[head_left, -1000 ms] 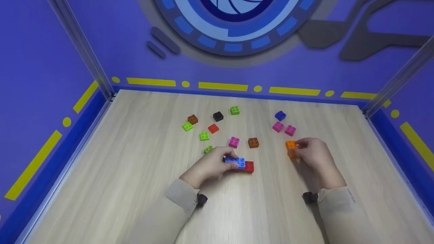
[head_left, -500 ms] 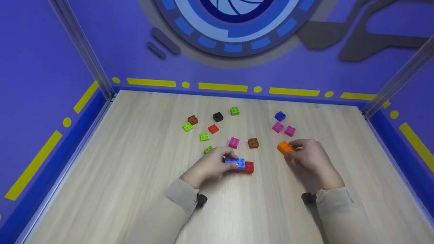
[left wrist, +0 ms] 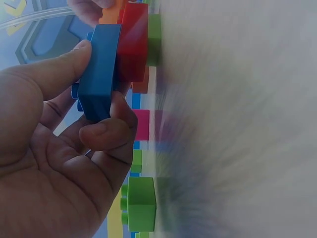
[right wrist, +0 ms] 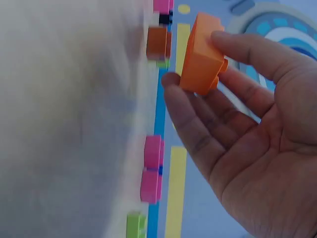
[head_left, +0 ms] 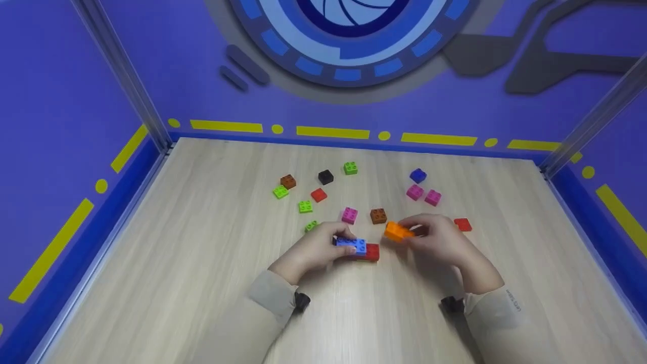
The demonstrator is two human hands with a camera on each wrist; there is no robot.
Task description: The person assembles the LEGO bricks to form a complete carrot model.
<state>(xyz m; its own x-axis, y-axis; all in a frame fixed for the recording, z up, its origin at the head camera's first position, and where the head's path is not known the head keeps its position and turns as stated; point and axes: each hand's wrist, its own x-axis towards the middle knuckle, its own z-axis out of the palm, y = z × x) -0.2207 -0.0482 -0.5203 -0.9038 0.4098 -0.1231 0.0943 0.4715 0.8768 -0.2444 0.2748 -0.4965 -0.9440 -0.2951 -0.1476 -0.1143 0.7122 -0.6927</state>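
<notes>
Head view: A pale wooden table (head_left: 202,217) is enclosed at the back and sides by blue panels (head_left: 167,55), and loose bricks are contained within this space. A light blue brick (head_left: 352,245) is gripped at its left part by the left hand (head_left: 317,247); it is set on a red brick (head_left: 373,253), which projects beyond it at the right. Both long axes are directed left to right, and the studs face upward. An orange brick (head_left: 397,232), somewhat blurred, is held by the right hand (head_left: 438,239) just to the right of this stack. Its long axis is slanted slightly downward to the right, its free end being directed left. A brown brick (head_left: 378,216) and a pink brick (head_left: 349,215) are found just behind the stack; a flat red piece (head_left: 462,225) is seen beside the right hand.

Left wrist view: The light blue brick is pinched between thumb and fingers, its near end overhanging the red brick. Its long axis is nearly vertical in the frame, with studs directed left, away from the table. A green brick (left wrist: 155,42) is visible beneath the red.

Right wrist view: The orange brick is gripped by the digits, clear of the table; its studs are directed rightward, and its length is foreshortened.
</notes>
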